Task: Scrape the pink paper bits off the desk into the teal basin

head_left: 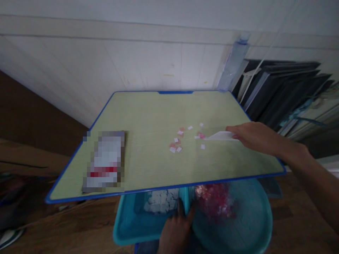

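My right hand [247,135] is closed around a flat white pointed piece [221,135], its tip at a small pink bit [201,135] on the table. Small white squares [176,140], some with pink bits against them, lie scattered about the middle of the tabletop. My left hand [176,229] is below the table's front edge, two fingers stretched out and apart, where a teal rectangular tray [120,229] meets a round teal basin [266,218]. White pieces [161,201] lie in the tray. Shiny red and pink pieces [215,201] are heaped in the basin.
The pale yellow-green folding table [148,116] has a blue rim and stands against a white wall [148,63]. A blurred-out packet or device [106,160] lies at its left. A clear plastic bottle [233,63] and a stack of dark panels [283,88] are at the right.
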Tool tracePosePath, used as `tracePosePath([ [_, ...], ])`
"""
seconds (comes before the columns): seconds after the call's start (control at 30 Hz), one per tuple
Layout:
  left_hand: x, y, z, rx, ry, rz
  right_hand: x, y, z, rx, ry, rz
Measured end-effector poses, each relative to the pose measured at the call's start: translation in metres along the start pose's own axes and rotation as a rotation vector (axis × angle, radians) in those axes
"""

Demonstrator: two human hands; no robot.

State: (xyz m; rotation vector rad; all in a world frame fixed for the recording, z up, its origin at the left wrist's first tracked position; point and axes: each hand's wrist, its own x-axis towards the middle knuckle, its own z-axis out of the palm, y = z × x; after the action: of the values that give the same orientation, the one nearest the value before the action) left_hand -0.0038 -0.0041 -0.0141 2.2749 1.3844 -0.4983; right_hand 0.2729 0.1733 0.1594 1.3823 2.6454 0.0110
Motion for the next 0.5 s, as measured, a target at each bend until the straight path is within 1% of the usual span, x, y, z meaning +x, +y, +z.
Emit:
tracePosePath([
  [0.1, -0.001, 0.001, 0.000, 0.004, 0.019, -0.001, 0.000, -0.005, -0.005, 0.030, -0.018, -0.033],
  [0.2, -0.002, 0.000, 0.001, 0.006, 0.026, 0.000, 0.002, -0.008, -0.008, -0.027, 0.014, 0.020],
  [0.27, -0.001, 0.000, 0.001, 0.007, 0.019, 0.002, 0.003, -0.010, -0.007, -0.041, 0.006, 0.036],
  [0.37, -0.001, 0.000, 0.001, 0.007, 0.005, 0.012, 0.003, -0.016, -0.004, 0.038, -0.053, -0.029],
  [0.43, 0.000, 0.000, 0.000, 0.013, -0.004, 0.014, 0.005, -0.020, -0.004, 0.065, -0.065, -0.052],
  [0.5, 0.000, 0.000, -0.001, 0.024, -0.009, 0.008, 0.009, -0.024, -0.005, 0.017, -0.028, -0.010],
])
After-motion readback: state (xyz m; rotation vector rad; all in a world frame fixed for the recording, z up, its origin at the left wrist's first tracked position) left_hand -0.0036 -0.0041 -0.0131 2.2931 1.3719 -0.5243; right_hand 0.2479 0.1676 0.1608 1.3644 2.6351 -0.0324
